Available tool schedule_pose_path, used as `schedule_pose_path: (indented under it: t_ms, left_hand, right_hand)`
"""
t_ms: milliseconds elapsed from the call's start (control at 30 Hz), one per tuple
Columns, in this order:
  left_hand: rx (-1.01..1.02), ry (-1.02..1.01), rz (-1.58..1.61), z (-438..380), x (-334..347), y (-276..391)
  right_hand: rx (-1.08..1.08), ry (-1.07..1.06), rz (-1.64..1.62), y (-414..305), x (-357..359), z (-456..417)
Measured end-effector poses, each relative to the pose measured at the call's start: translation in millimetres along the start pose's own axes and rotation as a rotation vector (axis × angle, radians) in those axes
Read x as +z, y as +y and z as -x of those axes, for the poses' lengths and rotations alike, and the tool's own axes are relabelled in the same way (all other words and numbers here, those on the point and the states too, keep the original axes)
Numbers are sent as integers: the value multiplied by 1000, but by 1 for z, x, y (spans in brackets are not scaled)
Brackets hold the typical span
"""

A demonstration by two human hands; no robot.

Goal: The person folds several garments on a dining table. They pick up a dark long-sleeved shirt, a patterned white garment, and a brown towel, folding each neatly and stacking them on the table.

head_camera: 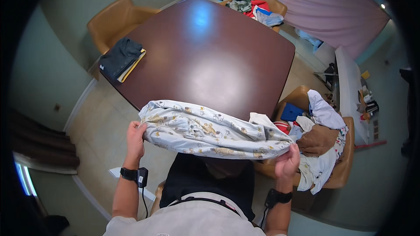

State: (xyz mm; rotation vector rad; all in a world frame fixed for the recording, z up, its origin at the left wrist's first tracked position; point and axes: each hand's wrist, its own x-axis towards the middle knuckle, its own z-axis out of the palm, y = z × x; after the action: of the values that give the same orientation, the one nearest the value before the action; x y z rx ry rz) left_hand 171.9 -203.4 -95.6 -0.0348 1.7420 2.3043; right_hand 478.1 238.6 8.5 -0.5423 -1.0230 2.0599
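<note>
A white garment with a printed animal pattern (210, 129) is stretched sideways between my hands, over the near edge of the dark wooden table (164, 68). Its left end is pinched in my left hand (135, 139), between thumb and fingers. The right end is gripped by my right hand (288, 162). Folds run along the cloth from end to end, and a paler flap rises near its right side. At the table's left edge lies a stack of folded clothes (122, 59), dark grey on top with a yellow edge showing below.
Beside me at the right, a tan leather chair (348, 157) bears a heap of loose clothes (316, 141). Another chair (277, 5) with clothes (262, 9) stands at the far right corner. A third tan chair (110, 19) is behind the folded stack.
</note>
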Motion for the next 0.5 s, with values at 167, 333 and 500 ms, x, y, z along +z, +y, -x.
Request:
schedule_pose_path:
  t_ms: [167,333,500]
  left_hand:
    - [-52,-97,139,24,26,49]
    - [-120,-167,58,24,-5,51]
    - [-69,-124,35,22,-18,62]
  right_hand:
    - [-77,136,104,-11,-19,22]
    - [-107,112,299,-32,-14,45]
    - [-63,98,375,-29,-22,47]
